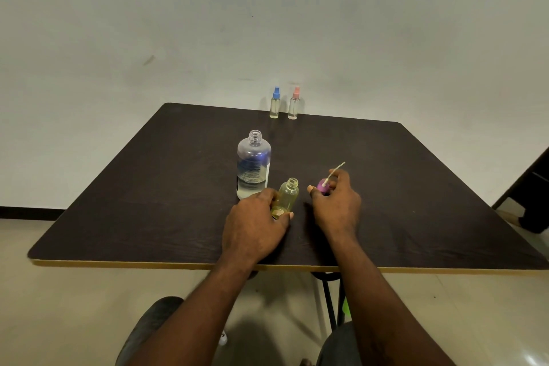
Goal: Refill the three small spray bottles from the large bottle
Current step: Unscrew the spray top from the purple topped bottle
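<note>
A large clear bottle (253, 163), uncapped and holding a little liquid at its bottom, stands near the middle of the dark table (148, 187). Just right of it a small yellowish bottle (288, 194) stands with its neck uncovered; my left hand (255, 229) grips its lower part. My right hand (335, 205) pinches the purple spray head (322, 186), whose white dip tube points up and to the right. Two more small spray bottles stand capped at the table's far edge, one with a blue top (275, 102) and one with a pink top (294, 103).
A plain wall rises behind the table. A dark piece of furniture (531, 187) stands off the right edge. My knees and the table's black legs (331, 300) show below the near edge.
</note>
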